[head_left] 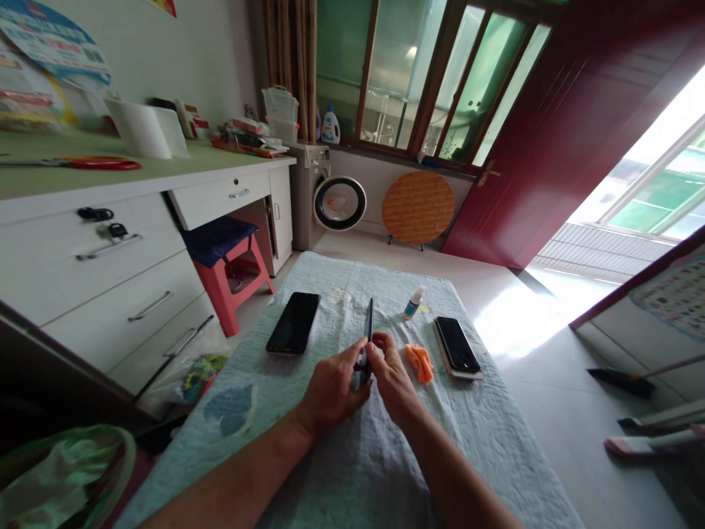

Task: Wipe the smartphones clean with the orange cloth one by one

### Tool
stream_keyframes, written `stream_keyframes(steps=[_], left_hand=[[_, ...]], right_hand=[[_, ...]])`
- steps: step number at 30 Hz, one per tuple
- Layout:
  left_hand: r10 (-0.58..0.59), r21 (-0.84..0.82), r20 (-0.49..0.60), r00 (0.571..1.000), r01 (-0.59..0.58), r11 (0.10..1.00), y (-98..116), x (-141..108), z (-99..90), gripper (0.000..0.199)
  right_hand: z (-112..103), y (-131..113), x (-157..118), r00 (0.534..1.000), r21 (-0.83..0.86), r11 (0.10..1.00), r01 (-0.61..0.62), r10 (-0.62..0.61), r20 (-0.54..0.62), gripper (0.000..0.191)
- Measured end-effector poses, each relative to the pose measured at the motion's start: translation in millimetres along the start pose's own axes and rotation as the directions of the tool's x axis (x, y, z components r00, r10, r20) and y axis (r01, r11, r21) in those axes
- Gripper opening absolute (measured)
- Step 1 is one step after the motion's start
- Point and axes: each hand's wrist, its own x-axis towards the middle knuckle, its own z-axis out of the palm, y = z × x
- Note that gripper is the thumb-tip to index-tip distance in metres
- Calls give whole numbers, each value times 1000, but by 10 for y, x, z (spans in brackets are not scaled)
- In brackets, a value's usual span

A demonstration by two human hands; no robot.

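Note:
A smartphone (pixel 369 323) stands on edge between my hands over the cloth-covered table, its narrow side toward me. My left hand (pixel 333 386) is closed on its left side, and my right hand (pixel 390 375) grips the right side. Fingers cover the phone's lower part. To the left lies a larger black phone (pixel 294 323), screen up. An orange cloth (pixel 419 363) is crumpled just right of my right hand. Beyond it stands a small spray bottle (pixel 413 304) with a white top. Farther right, a black phone (pixel 458 344) rests on another flat, pale-edged item (pixel 472 375).
A light blue quilted cloth (pixel 352 273) covers the table. At left are a red stool (pixel 225 283), white drawers (pixel 121 272) and a waste bin (pixel 124 448). A washing machine (pixel 309 195) with its door open, a round wooden tabletop (pixel 418 208) and a red door (pixel 529 147) stand behind.

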Motion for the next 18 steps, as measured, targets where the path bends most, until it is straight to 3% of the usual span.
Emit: stream_keyframes(steps=[5,9,11,14,16,18], left_hand=[[71,-68,-12,997,-72,995,-19,-8,11,62],[95,-114,67,993,-87,990,-17,-8,27,71],[92,-109,99,991,-81,991,-27,-11,31,74],[79,-73,92,993,-72,995,-69,-14,31,68],[84,-51,77,994,-80,996,-102,-11,33,63],[94,-39,70,993,-92,995,-127,-8,38,59]], right_hand=[[0,33,30,1000,329,944,-4,4,1,48],[-120,46,86,999,335,942,9,8,-49,52],[-239,11,119,993,191,981,40,-17,-121,52],[-490,-85,174,975,-158,986,58,-89,-202,51],[-687,-147,217,969,-415,910,6,-108,-223,52],[-885,-180,265,958,-647,762,-22,-168,-231,52]])
